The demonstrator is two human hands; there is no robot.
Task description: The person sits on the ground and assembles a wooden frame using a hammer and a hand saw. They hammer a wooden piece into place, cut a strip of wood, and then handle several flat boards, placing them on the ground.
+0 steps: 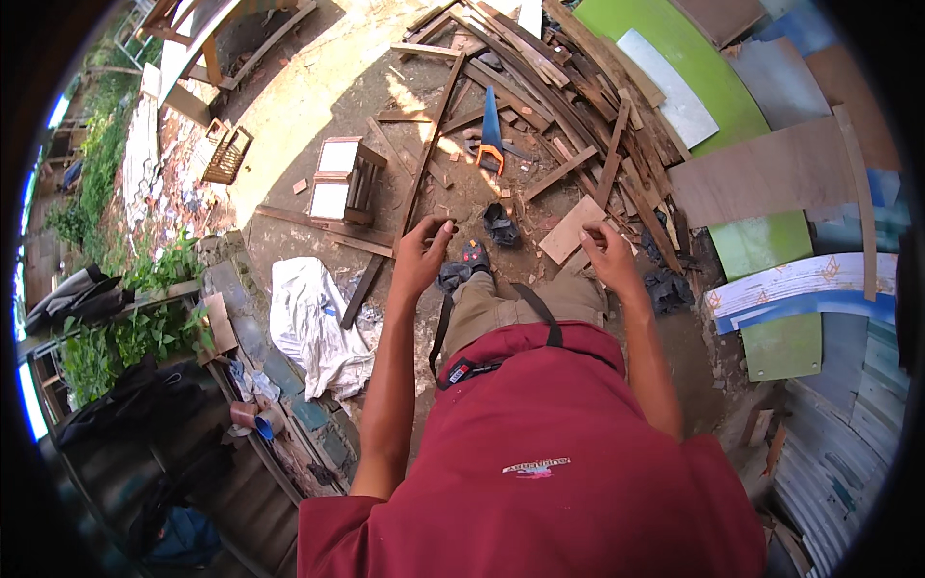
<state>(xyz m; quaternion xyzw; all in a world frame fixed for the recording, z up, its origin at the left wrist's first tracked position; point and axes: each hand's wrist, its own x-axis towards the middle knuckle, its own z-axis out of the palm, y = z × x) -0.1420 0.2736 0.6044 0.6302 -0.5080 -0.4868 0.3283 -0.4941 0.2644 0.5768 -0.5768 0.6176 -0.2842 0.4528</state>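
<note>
I stand on bare earth in a red shirt and khaki shorts, with both hands raised at waist height. My left hand [421,255] has its thumb and fingers pinched together, over the near end of a long thin wooden strip [431,125] on the ground. My right hand [609,254] is curled the same way, above a small square plywood offcut [568,231]. I see nothing held in either hand. A hand saw [491,133] with a blue blade and an orange handle lies farther ahead between them.
A heap of dark wooden slats [554,77] lies ahead right, beside green panels [674,58] and a brown plywood sheet [761,173]. A small wooden frame with white panels [339,180], a white cloth [313,323] and plants [125,328] are on the left. Corrugated metal [838,453] lies at the lower right.
</note>
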